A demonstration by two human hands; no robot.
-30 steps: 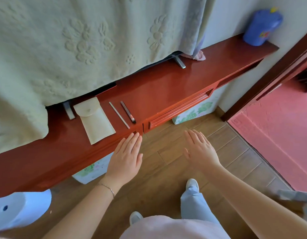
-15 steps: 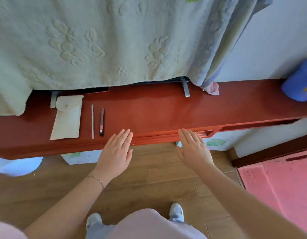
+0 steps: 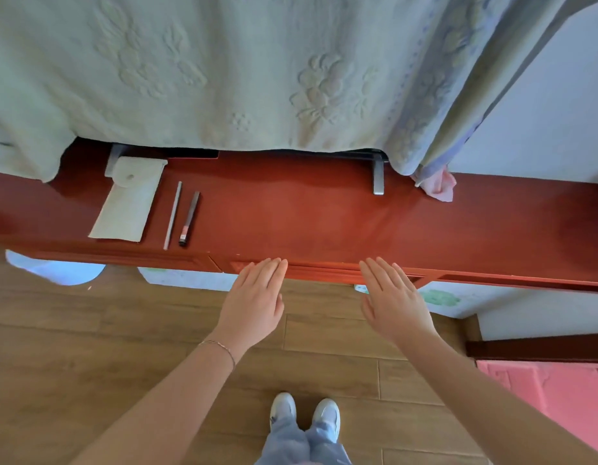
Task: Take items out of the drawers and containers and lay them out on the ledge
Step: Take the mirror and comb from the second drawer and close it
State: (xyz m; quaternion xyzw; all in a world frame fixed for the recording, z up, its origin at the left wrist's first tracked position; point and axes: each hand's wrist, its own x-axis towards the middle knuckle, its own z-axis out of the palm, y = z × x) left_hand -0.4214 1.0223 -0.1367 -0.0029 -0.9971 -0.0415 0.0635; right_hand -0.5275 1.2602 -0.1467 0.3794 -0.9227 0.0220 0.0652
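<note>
A long red wooden ledge (image 3: 324,216) runs across the view, with a closed drawer front (image 3: 321,270) in its front edge. On its left part lie a cream fabric pouch (image 3: 126,203), a thin grey stick (image 3: 173,214) and a dark pen (image 3: 189,218), side by side. My left hand (image 3: 255,302) and my right hand (image 3: 393,302) are held flat with straight fingers, fingertips at the drawer front. Neither hand holds anything.
A pale green embossed cloth (image 3: 223,68) drapes over a screen on two grey metal feet (image 3: 378,176). A pink cloth scrap (image 3: 438,186) lies at its right corner. White patterned boxes (image 3: 190,280) stand under the ledge on the wooden floor; a pink mat (image 3: 552,391) lies at right.
The view has swung to face the ledge squarely. Both hands have moved forward from above the floor until their fingertips reach the drawer front.
</note>
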